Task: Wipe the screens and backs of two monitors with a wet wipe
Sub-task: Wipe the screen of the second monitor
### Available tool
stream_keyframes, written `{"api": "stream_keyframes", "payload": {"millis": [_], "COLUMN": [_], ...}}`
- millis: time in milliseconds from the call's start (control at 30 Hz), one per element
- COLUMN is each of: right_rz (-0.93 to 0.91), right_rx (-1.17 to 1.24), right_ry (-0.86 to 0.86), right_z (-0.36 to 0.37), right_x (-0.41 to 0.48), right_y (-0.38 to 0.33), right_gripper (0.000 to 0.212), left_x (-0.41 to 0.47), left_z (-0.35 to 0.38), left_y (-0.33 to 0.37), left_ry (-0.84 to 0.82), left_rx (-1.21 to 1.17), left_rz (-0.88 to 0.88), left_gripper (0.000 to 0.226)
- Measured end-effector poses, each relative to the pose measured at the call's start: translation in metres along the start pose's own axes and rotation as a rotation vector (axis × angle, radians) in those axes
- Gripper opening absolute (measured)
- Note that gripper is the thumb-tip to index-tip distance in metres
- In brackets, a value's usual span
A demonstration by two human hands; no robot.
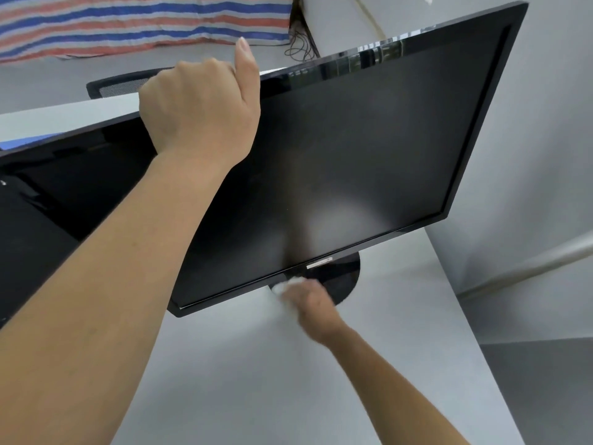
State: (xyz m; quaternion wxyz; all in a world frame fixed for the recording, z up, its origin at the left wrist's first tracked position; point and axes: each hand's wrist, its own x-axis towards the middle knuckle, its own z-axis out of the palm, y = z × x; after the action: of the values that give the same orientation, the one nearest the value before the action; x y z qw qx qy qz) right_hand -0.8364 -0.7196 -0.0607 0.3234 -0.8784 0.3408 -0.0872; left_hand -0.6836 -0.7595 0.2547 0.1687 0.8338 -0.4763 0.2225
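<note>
A black monitor stands on its round black base on a grey desk, screen dark and facing me. My left hand grips its top left edge, fingers curled over the back and thumb up. My right hand is low at the bottom bezel, blurred, holding a white wet wipe against the bezel near the stand. A second black monitor stands to the left, partly hidden behind my left forearm.
The grey desk ends at the right, where a drop to the grey floor and a metal rail show. Behind are a black mesh chair, a striped tarp and loose cables.
</note>
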Motion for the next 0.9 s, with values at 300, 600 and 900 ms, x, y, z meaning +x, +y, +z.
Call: {"api": "stream_keyframes", "payload": {"millis": [300, 600, 900], "right_rz": [0.441, -0.111, 0.645], "right_rx": [0.069, 0.363, 0.181], "right_ry": [0.570, -0.069, 0.681], "right_z": [-0.038, 0.055, -0.036], "right_x": [-0.003, -0.030, -0.017], "right_y": [0.060, -0.061, 0.059], "right_gripper": [0.030, 0.042, 0.027], "left_x": [0.001, 0.003, 0.002], "left_z": [0.001, 0.004, 0.005], "left_y": [0.001, -0.003, -0.003], "left_ry": [0.006, -0.006, 0.007], "left_rx": [0.010, 0.007, -0.004], "left_rz": [-0.005, -0.030, -0.008], "left_gripper": [0.067, 0.067, 0.064]}}
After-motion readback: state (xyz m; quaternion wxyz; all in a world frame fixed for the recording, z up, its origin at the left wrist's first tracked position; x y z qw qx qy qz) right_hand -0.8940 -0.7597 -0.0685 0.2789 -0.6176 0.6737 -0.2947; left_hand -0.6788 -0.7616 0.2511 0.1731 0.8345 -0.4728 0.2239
